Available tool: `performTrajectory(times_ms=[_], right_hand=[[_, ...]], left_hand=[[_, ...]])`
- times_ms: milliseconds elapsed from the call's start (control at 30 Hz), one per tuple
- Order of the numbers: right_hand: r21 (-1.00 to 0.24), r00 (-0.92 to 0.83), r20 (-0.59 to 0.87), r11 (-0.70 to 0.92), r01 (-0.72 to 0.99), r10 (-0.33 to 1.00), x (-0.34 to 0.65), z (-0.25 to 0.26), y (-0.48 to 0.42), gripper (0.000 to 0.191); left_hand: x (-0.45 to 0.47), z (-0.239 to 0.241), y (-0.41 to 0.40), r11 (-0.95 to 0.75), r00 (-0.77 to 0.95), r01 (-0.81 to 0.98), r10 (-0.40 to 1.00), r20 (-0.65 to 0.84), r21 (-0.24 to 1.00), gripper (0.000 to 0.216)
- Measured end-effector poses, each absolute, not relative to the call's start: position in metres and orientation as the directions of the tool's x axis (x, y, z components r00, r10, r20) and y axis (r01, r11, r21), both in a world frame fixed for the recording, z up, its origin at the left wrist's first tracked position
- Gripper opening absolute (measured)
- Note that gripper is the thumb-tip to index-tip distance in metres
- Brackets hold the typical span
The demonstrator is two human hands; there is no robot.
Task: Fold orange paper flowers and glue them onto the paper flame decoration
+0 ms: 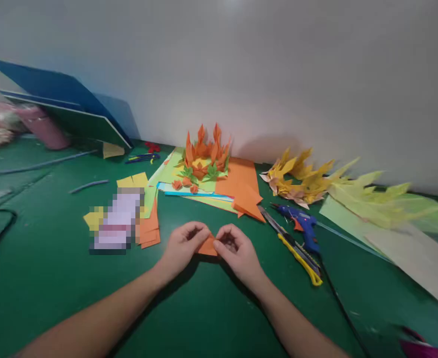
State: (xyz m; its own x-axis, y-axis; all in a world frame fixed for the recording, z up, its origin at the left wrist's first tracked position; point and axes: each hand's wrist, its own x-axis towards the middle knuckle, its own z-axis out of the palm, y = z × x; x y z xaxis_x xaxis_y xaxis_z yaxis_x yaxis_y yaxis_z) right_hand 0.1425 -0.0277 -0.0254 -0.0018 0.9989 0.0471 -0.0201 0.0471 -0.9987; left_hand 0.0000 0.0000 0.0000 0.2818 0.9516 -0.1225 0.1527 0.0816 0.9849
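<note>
A small folded orange paper piece point(207, 246) lies on the green table point(54, 268) between my two hands. My left hand point(183, 244) pinches its left side with curled fingers. My right hand point(236, 248) pinches its right side, fingers bent over the paper. Behind them stands an orange folded-paper flower point(205, 151) with green paper leaves, on a stack of coloured sheets point(237, 181). Loose orange triangles point(249, 204) lie just beyond my right hand.
A blue glue gun point(303, 226) with a black cord and a yellow utility knife point(299, 256) lie to the right. Yellow paper flowers point(297, 179) and pale green sheets point(386, 209) sit far right. Orange and yellow paper squares point(148, 228) lie left; blue boards point(65, 107) lean at back left.
</note>
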Motion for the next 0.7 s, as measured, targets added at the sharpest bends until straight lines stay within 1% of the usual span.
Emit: performTrajectory(times_ms=[100,200,367,433,500,600,633,700], right_hand=[[-0.998,-0.016,0.060,0.060,0.019,0.998,0.142,-0.024,-0.031,0.012],[-0.995,-0.032,0.087,0.089,0.051,0.996,0.141,-0.023,-0.034,0.011],[-0.993,-0.061,0.108,0.111,0.040,0.992,0.141,-0.023,-0.035,0.013],[-0.995,-0.030,0.101,0.101,0.017,0.994,0.142,-0.023,-0.035,0.014],[-0.994,0.037,0.105,0.105,-0.001,0.994,0.144,-0.023,-0.034,0.015],[-0.990,0.151,0.135,0.139,-0.014,0.979,0.146,-0.024,-0.032,0.014],[-0.989,0.174,0.144,0.149,-0.017,0.974,0.146,-0.025,-0.032,0.013],[-0.986,0.185,0.158,0.164,-0.018,0.970,0.146,-0.025,-0.032,0.010]], left_hand=[[0.003,-0.001,0.001,0.050,0.321,0.181,0.941,-0.107,0.982,0.026],[0.005,-0.002,0.000,-0.004,0.320,0.224,0.945,-0.069,0.975,0.022],[0.005,-0.003,-0.001,-0.050,0.316,0.223,0.948,-0.024,0.974,0.020],[0.005,-0.003,0.000,-0.025,0.314,0.190,0.949,-0.037,0.981,0.021],[0.006,-0.004,0.001,0.035,0.305,0.131,0.950,-0.074,0.991,0.021],[0.006,-0.008,0.003,0.134,0.305,0.004,0.943,-0.129,0.991,0.035],[0.007,-0.009,0.003,0.148,0.308,-0.031,0.942,-0.131,0.989,0.038],[0.007,-0.011,0.002,0.139,0.303,-0.081,0.947,-0.108,0.987,0.036]])
